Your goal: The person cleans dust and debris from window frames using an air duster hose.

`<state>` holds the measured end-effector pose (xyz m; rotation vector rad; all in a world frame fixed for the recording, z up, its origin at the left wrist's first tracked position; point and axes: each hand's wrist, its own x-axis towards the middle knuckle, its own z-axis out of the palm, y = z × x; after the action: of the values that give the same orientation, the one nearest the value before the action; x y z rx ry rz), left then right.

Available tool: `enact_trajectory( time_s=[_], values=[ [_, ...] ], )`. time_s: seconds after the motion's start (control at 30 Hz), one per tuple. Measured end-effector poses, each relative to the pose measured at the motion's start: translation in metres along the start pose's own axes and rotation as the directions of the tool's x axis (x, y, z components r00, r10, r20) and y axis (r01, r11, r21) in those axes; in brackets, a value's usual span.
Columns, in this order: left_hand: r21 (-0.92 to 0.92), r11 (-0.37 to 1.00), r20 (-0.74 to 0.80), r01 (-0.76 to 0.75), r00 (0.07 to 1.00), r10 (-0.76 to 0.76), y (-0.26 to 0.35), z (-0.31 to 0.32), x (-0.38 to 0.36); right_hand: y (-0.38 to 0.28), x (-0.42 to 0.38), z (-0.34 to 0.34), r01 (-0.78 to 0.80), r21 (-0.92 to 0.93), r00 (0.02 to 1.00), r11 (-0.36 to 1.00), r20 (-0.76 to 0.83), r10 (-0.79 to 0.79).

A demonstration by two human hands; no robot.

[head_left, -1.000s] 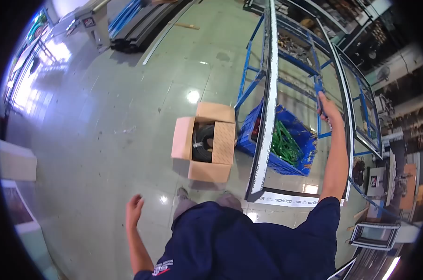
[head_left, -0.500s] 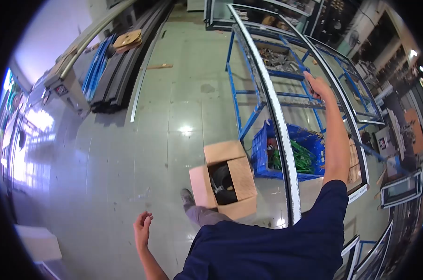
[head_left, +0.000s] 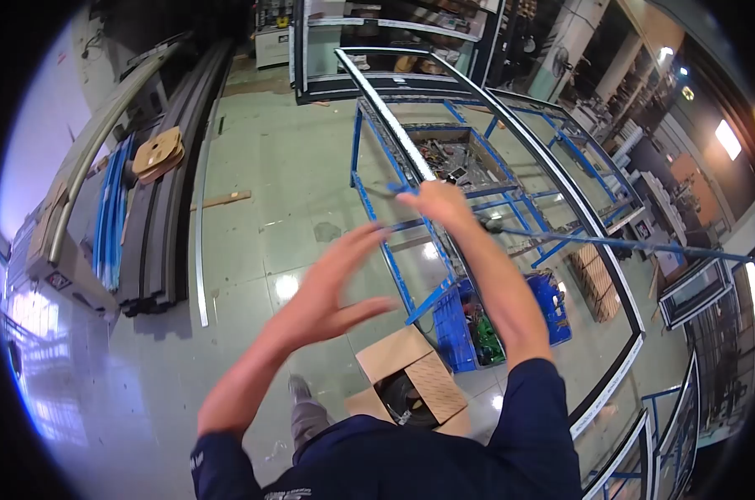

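Note:
My left hand (head_left: pixel 331 287) is raised over the floor left of the blue stand, fingers stretched and thumb apart, holding nothing. Farther right, my right hand (head_left: pixel 440 204) is closed over the left rail of a large white-and-black rectangular frame (head_left: pixel 394 125). A small blue piece (head_left: pixel 396 190) sticks out beside its fingertips; I cannot tell what the fingers hold. Under the frame is a blue metal stand (head_left: pixel 357 150) with a tray of small metal parts (head_left: pixel 456 158). A long, thin dark-blue strip (head_left: pixel 627 243) runs from near my right wrist toward the right.
An open cardboard box (head_left: pixel 394 354) with a black coil (head_left: pixel 406 400) stands by my foot. Beside it is a blue crate (head_left: pixel 454 329) with green pieces. Long dark profiles (head_left: pixel 156 242) lie at left. More frames (head_left: pixel 698 292) stand at right.
My right hand has moved left and nearer, from inside the frame to its left rail. The left hand has come up and forward from low at the left, its fingers now stretched. The view has shifted.

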<state>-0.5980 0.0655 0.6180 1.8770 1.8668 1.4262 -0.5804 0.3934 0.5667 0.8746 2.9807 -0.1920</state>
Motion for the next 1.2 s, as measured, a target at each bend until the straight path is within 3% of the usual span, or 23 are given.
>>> enact_trajectory(
  time_s=[0.03, 0.07, 0.1, 0.13, 0.17, 0.23, 0.3, 0.37, 0.4, 0.43, 0.47, 0.53, 0.6, 0.63, 0.67, 0.73, 0.8, 0.87, 0.9, 0.93, 1.03, 1.07, 1.2],
  values=[
    [0.014, 0.984, 0.034, -0.175, 0.984, 0.175, -0.020, 0.021, 0.053, -0.021, 0.009, 0.013, 0.073, 0.039, 0.997, 0.997, 0.004, -0.073],
    [0.122, 0.962, 0.085, -0.243, 0.969, 0.234, -0.030, 0.042, 0.099, -0.044, 0.018, 0.028, 0.078, 0.050, 0.997, 0.996, 0.010, -0.078],
    [-0.036, 0.934, 0.016, -0.354, 0.935, 0.355, -0.046, 0.077, 0.144, -0.083, 0.017, 0.030, 0.077, 0.060, 0.997, 0.995, 0.017, -0.078],
    [-0.029, 0.934, 0.071, -0.356, 0.931, 0.357, -0.043, 0.098, 0.182, -0.105, 0.033, 0.047, 0.103, 0.101, 0.995, 0.990, -0.002, -0.103],
    [-0.057, 0.944, 0.204, -0.326, 0.921, 0.331, -0.037, 0.122, 0.212, -0.123, 0.051, 0.059, 0.127, 0.134, 0.992, 0.983, -0.022, -0.126],
    [-0.587, 0.804, 0.528, -0.096, 0.707, 0.469, -0.023, 0.147, 0.242, -0.157, 0.087, 0.055, 0.089, 0.246, 0.996, 0.965, 0.003, -0.092],
    [-0.655, 0.719, 0.476, -0.233, 0.611, 0.633, -0.015, 0.168, 0.244, -0.173, 0.133, 0.073, 0.034, 0.293, 0.999, 0.955, 0.020, -0.041],
    [-0.725, 0.688, 0.497, -0.040, 0.660, 0.563, -0.021, 0.155, 0.246, -0.162, 0.181, 0.087, -0.087, 0.395, 0.996, 0.915, 0.041, 0.077],
    [-0.775, 0.632, 0.490, 0.009, 0.640, 0.591, -0.034, 0.139, 0.252, -0.141, 0.200, 0.092, -0.179, 0.459, 0.983, 0.870, 0.053, 0.175],
    [-0.817, 0.573, 0.484, 0.064, 0.615, 0.623, -0.054, 0.117, 0.253, -0.099, 0.221, 0.104, -0.305, 0.649, 0.936, 0.697, 0.070, 0.345],
    [-0.853, 0.509, 0.473, 0.120, 0.589, 0.655, -0.076, 0.097, 0.255, -0.049, 0.226, 0.096, -0.281, 0.853, 0.877, 0.440, 0.042, 0.478],
    [-0.879, 0.476, 0.398, 0.007, 0.560, 0.726, -0.125, 0.068, 0.261, 0.101, 0.214, 0.094, -0.512, 0.702, 0.611, 0.495, -0.108, 0.784],
    [-0.921, 0.389, 0.324, 0.013, 0.578, 0.749, -0.171, 0.064, 0.288, 0.283, 0.169, 0.131, -0.693, 0.674, 0.088, 0.257, -0.274, 0.958],
    [-0.948, 0.315, 0.271, 0.035, 0.604, 0.749, -0.195, 0.073, 0.307, 0.273, 0.146, 0.082, -0.697, 0.678, 0.056, 0.232, -0.271, 0.961],
    [-0.969, 0.240, 0.216, 0.050, 0.634, 0.743, -0.216, 0.081, 0.332, 0.342, 0.123, 0.094, -0.756, 0.638, 0.003, 0.147, -0.220, 0.976],
    [-0.981, 0.196, 0.154, 0.014, 0.670, 0.726, -0.248, 0.091, 0.391, 0.396, 0.121, 0.066, -0.824, 0.566, -0.139, -0.012, -0.181, 0.974],
    [-0.988, 0.144, 0.070, -0.050, 0.692, 0.719, -0.274, 0.107, 0.442, 0.429, 0.172, 0.047, -0.791, 0.537, 0.032, 0.294, -0.444, 0.896],
    [-0.968, 0.163, -0.018, -0.189, 0.704, 0.710, -0.302, 0.120, 0.492, 0.473, 0.242, 0.045, -0.779, 0.571, -0.008, 0.260, -0.424, 0.906],
    [-0.947, 0.175, -0.068, -0.271, 0.698, 0.713, -0.316, 0.126, 0.525, 0.485, 0.289, 0.041, -0.748, 0.644, -0.061, 0.161, -0.309, 0.949],
    [-0.935, 0.259, 0.041, -0.244, 0.650, 0.759, -0.337, 0.127, 0.564, 0.495, 0.337, 0.036, -0.714, 0.699, -0.114, 0.052, -0.188, 0.976],
    [-0.914, 0.336, 0.125, -0.227, 0.632, 0.765, -0.396, 0.125, 0.664, 0.516, 0.460, 0.037, -0.647, 0.761, -0.055, -0.047, 0.015, 0.998],
    [-0.901, 0.373, 0.170, -0.222, 0.609, 0.775, -0.415, 0.125, 0.689, 0.533, 0.499, 0.042, -0.683, 0.730, -0.057, -0.002, -0.051, 0.997],
    [-0.860, 0.395, 0.078, -0.323, 0.682, 0.727, -0.474, 0.122, 0.758, 0.528, 0.668, 0.016, -0.538, 0.841, 0.184, 0.056, 0.052, 0.982]
  ],
)
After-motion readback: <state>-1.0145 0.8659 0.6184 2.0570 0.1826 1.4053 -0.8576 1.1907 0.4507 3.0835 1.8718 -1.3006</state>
